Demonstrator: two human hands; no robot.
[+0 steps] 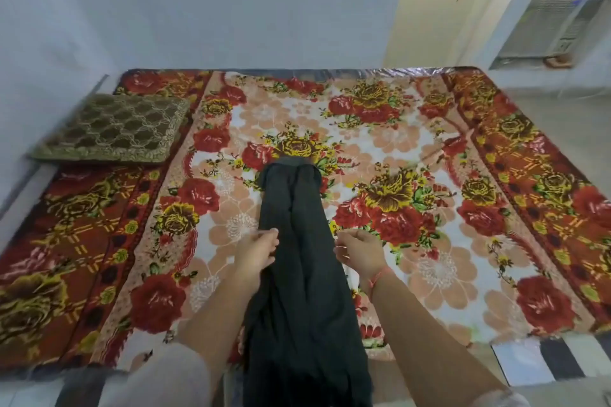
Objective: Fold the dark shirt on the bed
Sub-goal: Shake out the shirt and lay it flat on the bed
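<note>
The dark shirt [297, 274] lies as a long narrow strip down the middle of the bed [429, 149], running from the flowered centre to the near edge and hanging over it. My left hand [256, 251] pinches the shirt's left edge about halfway along. My right hand [358, 249] rests at the shirt's right edge with fingers curled; whether it holds cloth is unclear. A red thread circles that wrist.
A brown patterned cushion [112, 129] sits at the bed's far left. The red floral blanket covers the whole bed. White walls stand behind and to the left. An air cooler [555, 30] is at the far right.
</note>
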